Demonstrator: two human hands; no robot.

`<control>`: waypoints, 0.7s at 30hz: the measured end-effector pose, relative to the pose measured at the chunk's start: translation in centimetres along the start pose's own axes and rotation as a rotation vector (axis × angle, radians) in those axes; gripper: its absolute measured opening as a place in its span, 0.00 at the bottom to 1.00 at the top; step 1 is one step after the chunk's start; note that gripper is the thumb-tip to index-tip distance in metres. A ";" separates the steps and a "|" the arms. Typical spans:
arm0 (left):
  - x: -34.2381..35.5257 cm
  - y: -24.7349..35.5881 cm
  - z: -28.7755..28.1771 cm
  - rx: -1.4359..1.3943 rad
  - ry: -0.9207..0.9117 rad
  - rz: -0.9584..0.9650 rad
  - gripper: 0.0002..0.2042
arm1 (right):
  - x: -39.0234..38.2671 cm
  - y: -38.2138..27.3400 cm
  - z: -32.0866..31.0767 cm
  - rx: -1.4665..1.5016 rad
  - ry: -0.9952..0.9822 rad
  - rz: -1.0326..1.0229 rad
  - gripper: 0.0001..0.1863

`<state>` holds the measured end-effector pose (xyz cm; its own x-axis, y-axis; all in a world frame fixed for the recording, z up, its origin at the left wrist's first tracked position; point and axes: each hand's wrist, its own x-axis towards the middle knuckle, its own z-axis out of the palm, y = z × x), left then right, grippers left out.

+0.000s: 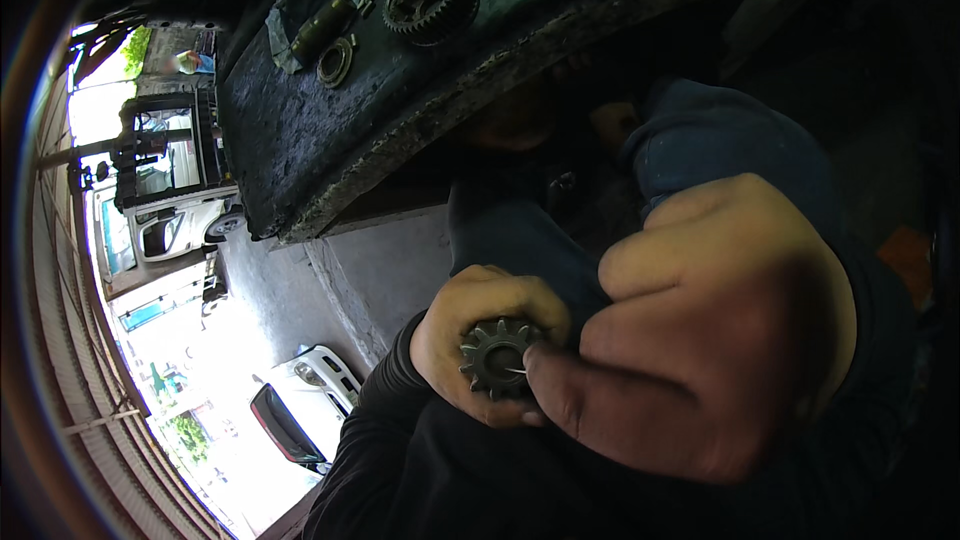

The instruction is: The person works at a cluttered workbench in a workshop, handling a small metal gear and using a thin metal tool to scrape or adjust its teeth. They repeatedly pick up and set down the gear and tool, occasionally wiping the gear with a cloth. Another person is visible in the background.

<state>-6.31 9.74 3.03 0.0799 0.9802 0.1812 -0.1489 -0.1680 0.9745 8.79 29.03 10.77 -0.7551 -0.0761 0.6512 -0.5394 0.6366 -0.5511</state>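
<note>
My left hand [492,295] is wrapped around a small dark metal pinion gear [480,357], its toothed end face turned up toward me. In the gear's middle is a round bore. Close to the camera, my right hand [700,340] is closed, with the fingers curled in and a fingertip against the gear's face. A thin bright needle-like piece [516,370] pokes out from that fingertip across the bore. The rest of it is hidden by the hand, so its exact kind cannot be made out.
A grimy dark workbench [290,140] with a thick edge lies ahead. On it are a large ring gear [455,10], a bearing-like ring [337,62] and a cylindrical metal part [322,28]. White vehicles [320,375] stand on the concrete floor [345,290] to the left.
</note>
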 end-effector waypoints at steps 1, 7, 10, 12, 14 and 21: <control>0.0 0.0 0.0 -0.003 0.006 0.002 0.25 | 0.1 0.0 0.0 0.003 -0.004 0.004 0.07; 0.5 0.3 -0.3 0.042 -0.032 0.035 0.25 | 0.1 -0.2 -0.1 0.009 -0.015 0.019 0.08; 0.6 -0.1 -0.2 0.032 -0.031 0.049 0.25 | 0.3 -0.3 -0.5 -0.019 -0.036 0.025 0.08; 0.6 0.4 -0.5 0.042 -0.048 0.019 0.25 | 0.1 -0.3 -0.4 0.025 -0.041 0.040 0.08; 0.3 0.2 -0.3 0.039 -0.025 0.015 0.25 | 0.3 0.0 -0.3 0.026 -0.042 0.028 0.08; 0.2 0.0 -0.1 0.033 0.002 0.010 0.26 | 0.4 0.0 -0.7 -0.003 -0.052 0.051 0.08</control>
<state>-6.43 9.92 3.01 0.0769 0.9787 0.1905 -0.1176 -0.1809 0.9765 8.80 29.53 11.39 -0.7997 -0.0833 0.5945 -0.4990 0.6428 -0.5812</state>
